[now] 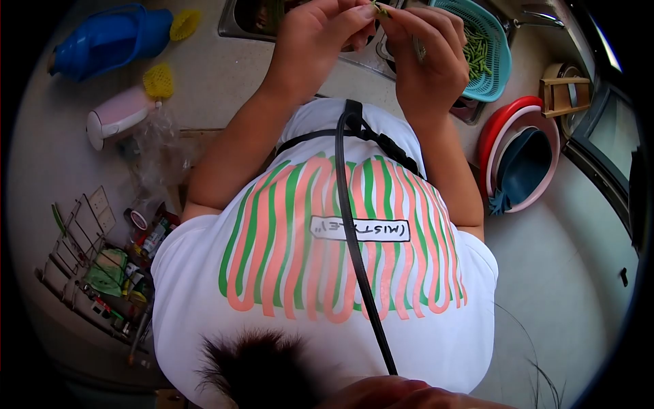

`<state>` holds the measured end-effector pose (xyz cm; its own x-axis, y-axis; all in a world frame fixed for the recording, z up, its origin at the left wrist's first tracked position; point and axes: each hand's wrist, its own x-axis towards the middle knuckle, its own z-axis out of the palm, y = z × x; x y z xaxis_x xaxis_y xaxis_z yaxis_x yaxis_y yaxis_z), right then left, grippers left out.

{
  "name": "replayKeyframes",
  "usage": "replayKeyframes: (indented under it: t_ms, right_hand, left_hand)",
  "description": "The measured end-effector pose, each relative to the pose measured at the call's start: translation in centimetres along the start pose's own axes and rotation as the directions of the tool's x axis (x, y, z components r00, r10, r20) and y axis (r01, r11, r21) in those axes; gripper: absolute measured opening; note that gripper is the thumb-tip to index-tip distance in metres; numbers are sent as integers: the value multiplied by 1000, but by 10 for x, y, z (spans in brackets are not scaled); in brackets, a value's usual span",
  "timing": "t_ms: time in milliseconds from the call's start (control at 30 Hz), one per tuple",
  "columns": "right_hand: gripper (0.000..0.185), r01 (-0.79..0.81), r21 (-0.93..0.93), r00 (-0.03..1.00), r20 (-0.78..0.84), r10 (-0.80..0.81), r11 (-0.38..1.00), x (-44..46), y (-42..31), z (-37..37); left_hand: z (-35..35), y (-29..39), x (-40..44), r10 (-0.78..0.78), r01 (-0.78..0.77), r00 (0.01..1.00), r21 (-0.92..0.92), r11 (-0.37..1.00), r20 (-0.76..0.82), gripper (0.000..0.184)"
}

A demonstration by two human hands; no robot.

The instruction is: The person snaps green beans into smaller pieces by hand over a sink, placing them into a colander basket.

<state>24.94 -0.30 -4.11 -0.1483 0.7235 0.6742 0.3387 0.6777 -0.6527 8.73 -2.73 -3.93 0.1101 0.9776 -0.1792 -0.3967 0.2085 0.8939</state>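
Note:
At the top of the head view, my left hand [320,31] and my right hand [429,61] meet over the sink area. Their fingertips are pinched together on a small green bean piece [380,9], mostly covered by the fingers. Just beyond my right hand sits a turquoise plastic basket [503,68] with many short green bean pieces [479,58] in it. A metal sink [235,28] lies partly behind my left hand, with dark green stuff inside it that is hard to make out.
A blue thermos jug [112,41] and a pink-and-white kettle [119,116] stand left on the counter. Stacked red and pink basins [487,146] hold a dark blue container [523,163] at right. A faucet [541,19] is top right; a wire rack [71,255] with bottles is lower left.

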Motion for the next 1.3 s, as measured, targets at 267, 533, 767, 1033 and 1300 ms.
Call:
replayKeyframes:
  t_ms: [267,533,767,1033,1300]
  right_hand:
    - [22,-545,821,722,356,593,170,-22,8,-1]
    - [31,-628,445,653,-144,743,638,-37,48,-65]
    - [26,-892,-66,452,-112,885,447,-89,111,-123]
    - [14,-882,169,467,193,863,440,-66,86,-76]
    - [29,-433,-162,751,479,454,887,-11,68,-7]
  left_hand:
    - [-15,-9,-10,61,-49,991,100,994,-117,21]
    - [-109,-58,13,-166,295,941,475,829,-294,65]
    - [-191,-101,59,-467,473,840,794,381,-277,75]
    - [-205,-193,119,-358,234,924,941,245,-137,39]
    - [-183,-365,167,-205,364,920,531,765,-335,42]
